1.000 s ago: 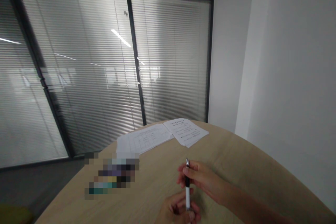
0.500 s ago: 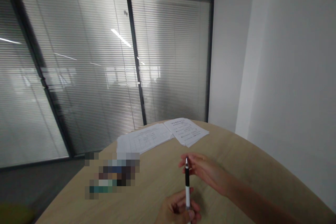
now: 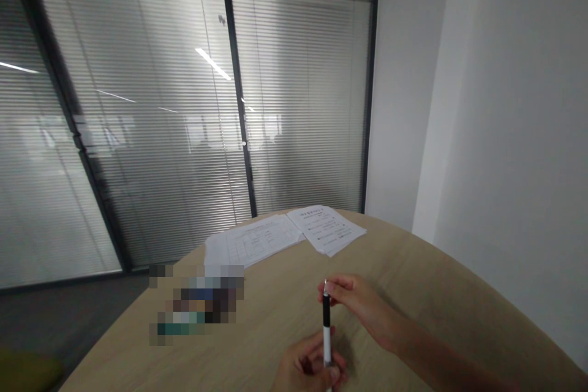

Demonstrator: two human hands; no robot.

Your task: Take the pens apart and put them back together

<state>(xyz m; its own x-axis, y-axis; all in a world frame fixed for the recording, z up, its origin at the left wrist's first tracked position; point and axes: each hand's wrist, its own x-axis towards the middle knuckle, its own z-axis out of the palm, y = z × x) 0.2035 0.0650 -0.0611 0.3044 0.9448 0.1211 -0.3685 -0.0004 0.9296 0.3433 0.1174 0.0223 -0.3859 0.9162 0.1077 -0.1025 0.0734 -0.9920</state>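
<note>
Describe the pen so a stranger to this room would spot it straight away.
From the blinds, drop to the wood-toned table and come past its papers toward the viewer. There the left hand holds the pen near its lower end, and the right hand is at its silver tip. Unlike the flat white papers, it is slim, black toward the tip and white below.
</note>
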